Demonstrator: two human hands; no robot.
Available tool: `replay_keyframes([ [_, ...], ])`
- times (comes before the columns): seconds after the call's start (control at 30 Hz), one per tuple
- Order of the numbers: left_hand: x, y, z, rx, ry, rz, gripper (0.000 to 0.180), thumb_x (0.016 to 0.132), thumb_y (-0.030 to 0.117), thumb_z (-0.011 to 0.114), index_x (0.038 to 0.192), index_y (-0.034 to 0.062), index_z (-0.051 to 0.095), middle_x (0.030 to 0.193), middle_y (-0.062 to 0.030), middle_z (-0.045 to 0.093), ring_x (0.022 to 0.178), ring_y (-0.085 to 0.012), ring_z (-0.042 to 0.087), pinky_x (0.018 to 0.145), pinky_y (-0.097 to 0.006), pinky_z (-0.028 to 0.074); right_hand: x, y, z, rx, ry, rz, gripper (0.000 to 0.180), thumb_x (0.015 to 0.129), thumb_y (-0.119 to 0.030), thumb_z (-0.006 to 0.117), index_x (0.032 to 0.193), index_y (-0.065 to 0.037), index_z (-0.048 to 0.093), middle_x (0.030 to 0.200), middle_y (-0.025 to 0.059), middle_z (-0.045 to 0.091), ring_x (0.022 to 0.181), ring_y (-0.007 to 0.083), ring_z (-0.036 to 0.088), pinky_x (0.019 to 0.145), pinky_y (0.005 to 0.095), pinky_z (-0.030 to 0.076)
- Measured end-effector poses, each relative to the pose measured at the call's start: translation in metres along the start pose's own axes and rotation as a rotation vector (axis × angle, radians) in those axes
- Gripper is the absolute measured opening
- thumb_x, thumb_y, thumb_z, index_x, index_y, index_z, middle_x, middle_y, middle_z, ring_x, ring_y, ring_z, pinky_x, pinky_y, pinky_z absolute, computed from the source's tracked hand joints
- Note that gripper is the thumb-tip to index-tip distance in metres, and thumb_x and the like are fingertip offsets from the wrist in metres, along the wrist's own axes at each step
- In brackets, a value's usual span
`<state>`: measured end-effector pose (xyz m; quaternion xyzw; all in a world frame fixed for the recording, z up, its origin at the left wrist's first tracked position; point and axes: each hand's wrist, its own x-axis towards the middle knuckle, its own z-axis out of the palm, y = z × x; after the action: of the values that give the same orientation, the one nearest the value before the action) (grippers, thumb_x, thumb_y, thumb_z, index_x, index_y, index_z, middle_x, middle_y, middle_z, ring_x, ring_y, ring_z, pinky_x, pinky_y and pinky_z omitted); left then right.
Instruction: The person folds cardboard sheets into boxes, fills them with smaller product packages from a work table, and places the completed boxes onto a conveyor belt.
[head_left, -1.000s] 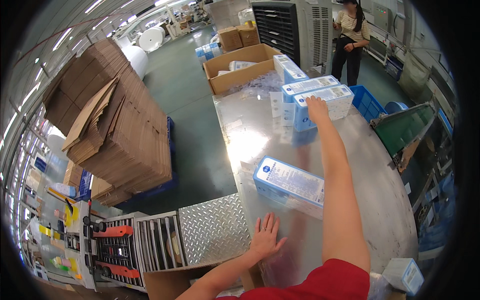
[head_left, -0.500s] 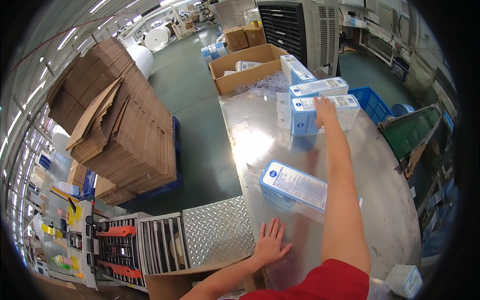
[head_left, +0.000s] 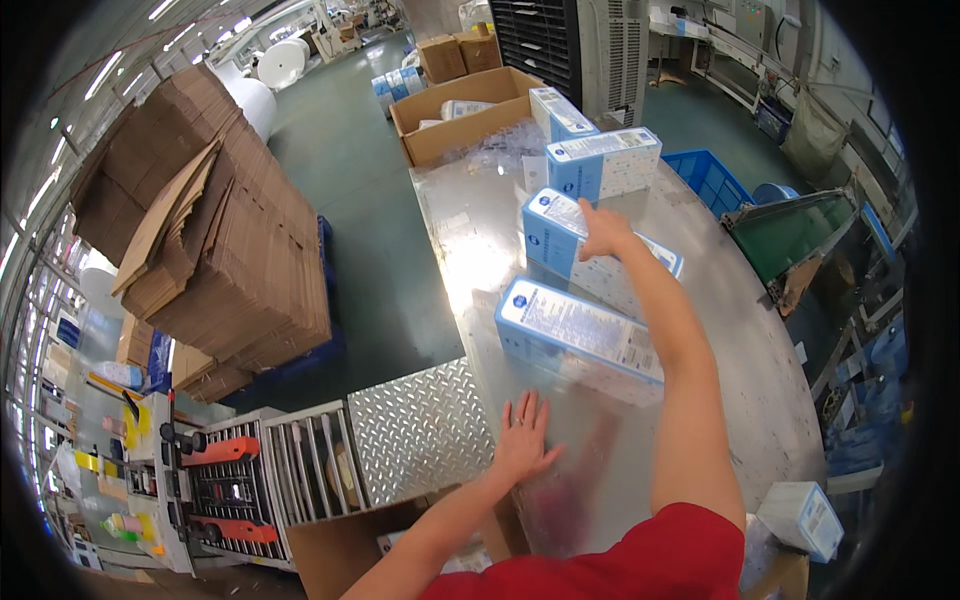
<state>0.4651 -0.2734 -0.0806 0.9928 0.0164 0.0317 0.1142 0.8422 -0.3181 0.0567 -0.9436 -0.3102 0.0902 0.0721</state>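
Note:
My right hand (head_left: 606, 232) reaches across the metal table (head_left: 740, 330), its thumb and fingers closed on the near end of a long blue-and-white pack (head_left: 553, 240). In front of it lies a similar blue-and-white pack (head_left: 575, 325), its printed side up. Behind the held one stand another pack (head_left: 605, 160) and, farther off, one more (head_left: 560, 113) by the open carton. Nearer to me, my left hand (head_left: 522, 440) rests flat on the tabletop with fingers spread, a ring on one finger, holding nothing.
An open carton (head_left: 460, 125) with packs and crumpled clear film stands at the table's far end. Below my left arm is another open carton (head_left: 330, 560). A roller conveyor (head_left: 310, 460) and tread plate (head_left: 420, 425) adjoin the table. Stacked flat cardboard (head_left: 230, 250) rises at left; a blue crate (head_left: 705, 178) sits right.
My right hand has drawn one pack toward me, away from the packs behind and close to the front one. My left hand stays flat on the table. The view has shifted slightly.

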Motion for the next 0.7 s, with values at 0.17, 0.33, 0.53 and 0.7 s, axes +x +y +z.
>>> replay_keyframes([
  [0.17, -0.001, -0.008, 0.008, -0.094, 0.068, 0.039, 0.086, 0.079, 0.055, 0.058, 0.137, -0.0023, 0.032, 0.144, -0.0239, 0.028, 0.135, -0.037, 0.024, 0.109, -0.055, 0.014, -0.086, 0.035, -0.018, 0.194, 0.351, 0.107, 0.102, 0.058, -0.028, 0.082, 0.142, -0.011, 0.027, 0.113, 0.0231, 0.06, 0.104, 0.0374, 0.059, 0.089, 0.0413, 0.046],
  [0.33, 0.035, -0.011, -0.057, -0.307, 0.446, 0.205, 0.095, 0.068, 0.032, 0.079, 0.14, -0.0006, 0.026, 0.139, -0.0238, 0.03, 0.128, -0.0402, 0.03, 0.105, -0.05, 0.024, -0.198, 0.103, -0.07, 0.682, 1.131, 0.21, 0.097, 0.065, -0.029, 0.081, 0.143, -0.01, 0.026, 0.116, 0.0207, 0.06, 0.103, 0.034, 0.06, 0.086, 0.0402, 0.048],
  [0.53, 0.14, 0.033, -0.146, 0.082, 0.102, 0.596, 0.122, 0.053, 0.04, 0.085, 0.145, 0.0026, 0.016, 0.147, -0.0193, 0.024, 0.138, -0.0378, 0.018, 0.113, -0.049, 0.017, -0.317, 0.143, -0.061, 2.242, 0.895, -0.193, 0.056, 0.09, -0.027, 0.057, 0.134, 0.002, 0.039, 0.127, 0.0161, 0.054, 0.107, 0.0291, 0.059, 0.09, 0.0382, 0.049],
  [0.7, 0.151, 0.034, -0.123, 0.242, -0.115, 0.527, 0.095, 0.051, 0.027, 0.085, 0.13, 0.0035, 0.038, 0.124, -0.0155, 0.047, 0.119, -0.0381, 0.043, 0.103, -0.045, 0.031, -0.35, 0.123, -0.018, 2.291, 0.946, -0.61, 0.049, 0.095, -0.033, 0.047, 0.129, 0.002, 0.047, 0.127, 0.0156, 0.055, 0.11, 0.0287, 0.057, 0.094, 0.0397, 0.047],
])
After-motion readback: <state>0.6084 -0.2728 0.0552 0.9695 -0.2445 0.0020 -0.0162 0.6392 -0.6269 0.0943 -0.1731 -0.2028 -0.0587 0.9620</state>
